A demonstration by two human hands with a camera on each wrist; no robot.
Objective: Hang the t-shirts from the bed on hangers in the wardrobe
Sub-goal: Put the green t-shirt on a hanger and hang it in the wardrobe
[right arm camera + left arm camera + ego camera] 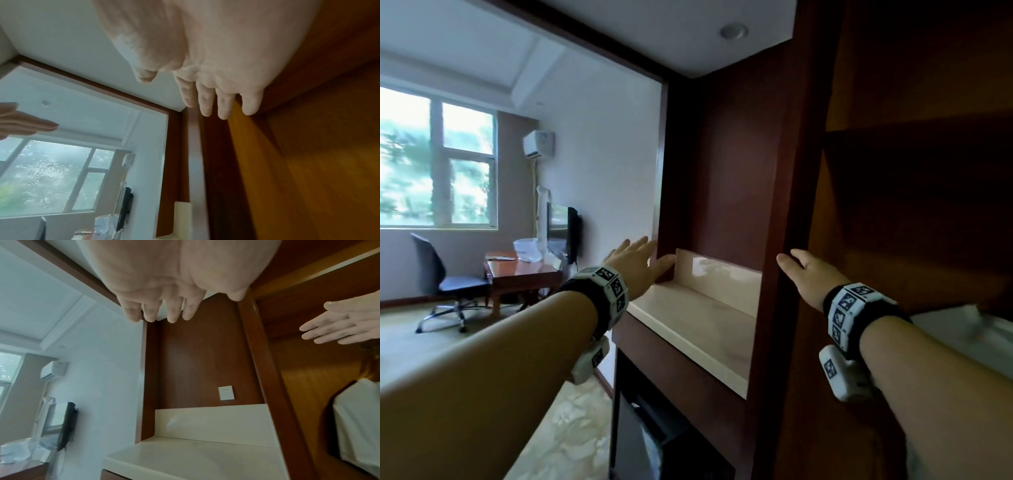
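- Left hand (pixel 635 265): fingers straight and spread, holding nothing, raised beside the left edge of the pale marble shelf (pixel 698 318) in the niche.
- Right hand (pixel 810 275): fingers straight, empty, at the wardrobe (pixel 914 192) opening beside its dark upright post (pixel 791 171).
- White t-shirt (pixel 357 426): inside the wardrobe, low right; hanger cannot be made out.
- Beyond: bench (pixel 524 270), office chair (pixel 445 281), window (pixel 434 161).
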